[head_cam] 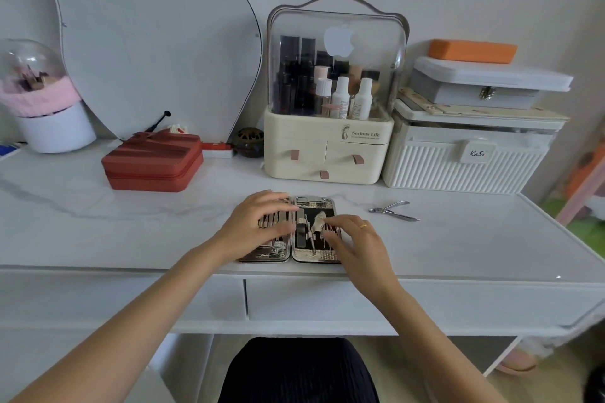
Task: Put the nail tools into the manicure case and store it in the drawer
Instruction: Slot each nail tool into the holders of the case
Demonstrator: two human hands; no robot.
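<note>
The manicure case (314, 257) lies open and flat near the front edge of the white table, with metal tools in both halves. My left hand (258, 227) rests spread over the left half, fingers on the row of tools there. My right hand (357, 240) is over the right half, its fingertips pinching a slim tool at the right side of the case. A loose pair of silver nail nippers (394, 210) lies on the table to the right of the case. The closed drawer front (393, 303) sits below the table edge.
A red zipped box (152, 162) stands at the back left. A cream cosmetics organiser (330, 147) with a clear dome is behind the case, and white storage boxes (465, 160) are stacked at the right. A pink-and-white brush holder (49, 111) is far left.
</note>
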